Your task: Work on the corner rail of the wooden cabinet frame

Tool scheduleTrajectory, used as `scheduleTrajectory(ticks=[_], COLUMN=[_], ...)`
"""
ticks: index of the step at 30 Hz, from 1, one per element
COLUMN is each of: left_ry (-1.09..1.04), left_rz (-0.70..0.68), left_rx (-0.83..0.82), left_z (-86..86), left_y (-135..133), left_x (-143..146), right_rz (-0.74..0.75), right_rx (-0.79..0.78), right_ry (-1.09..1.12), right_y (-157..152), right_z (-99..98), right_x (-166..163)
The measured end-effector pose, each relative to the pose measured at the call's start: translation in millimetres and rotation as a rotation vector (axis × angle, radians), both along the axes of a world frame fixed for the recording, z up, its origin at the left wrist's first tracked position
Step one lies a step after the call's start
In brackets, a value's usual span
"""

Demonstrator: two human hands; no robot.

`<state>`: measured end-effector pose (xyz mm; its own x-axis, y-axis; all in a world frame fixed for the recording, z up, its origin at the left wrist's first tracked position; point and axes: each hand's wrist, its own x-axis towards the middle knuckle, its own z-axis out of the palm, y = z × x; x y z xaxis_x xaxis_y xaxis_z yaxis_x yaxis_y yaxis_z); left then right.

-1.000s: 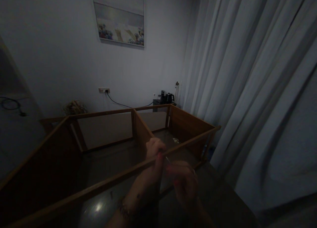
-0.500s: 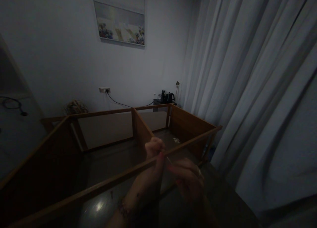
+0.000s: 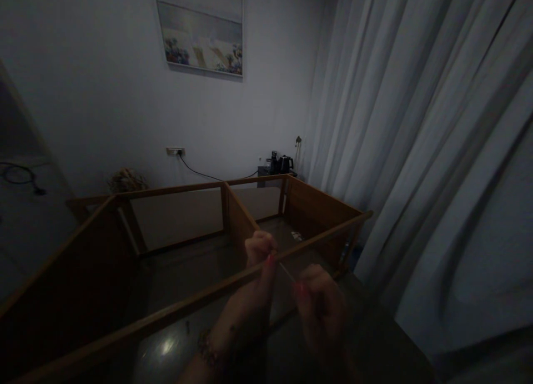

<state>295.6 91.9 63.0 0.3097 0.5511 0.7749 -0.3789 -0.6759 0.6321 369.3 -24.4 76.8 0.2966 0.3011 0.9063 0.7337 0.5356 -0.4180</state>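
A wooden furniture frame [image 3: 179, 303] lies on its side on the floor, with a middle divider [image 3: 237, 217]. My left hand [image 3: 260, 256] is closed around the near rail of the frame where the divider meets it. My right hand [image 3: 320, 300] is just to the right of it, fingers pinched on a thin pale rod-like tool [image 3: 287, 271] whose tip points at the rail by my left thumb. The room is very dark and the tool is hard to make out.
Grey curtains [image 3: 416, 150] hang along the right side. A picture [image 3: 200, 31] hangs on the far wall above a socket and cable [image 3: 177, 151]. A kettle and dark items [image 3: 278, 164] sit on a small stand in the corner. A small white object [image 3: 296, 235] lies inside the frame.
My right hand has closed more tightly and turned, knuckles now up, staying by the rail. My left hand has kept its grip on the rail.
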Motion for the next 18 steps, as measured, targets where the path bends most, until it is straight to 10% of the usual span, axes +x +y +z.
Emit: scheduleTrajectory(ticks=[12,18], left_ry=[-0.005,-0.008], left_rz=[-0.021,-0.023], left_rx=[0.028,-0.054], left_z=[0.6,16.0], left_y=[2,-18], left_x=[-2,-10], right_rz=[0.298,0.181], right_rx=[-0.085,-0.087], right_ry=[0.431,0.157], right_y=[4,3], right_z=[-3.8,-12.3], right_x=[-4,1])
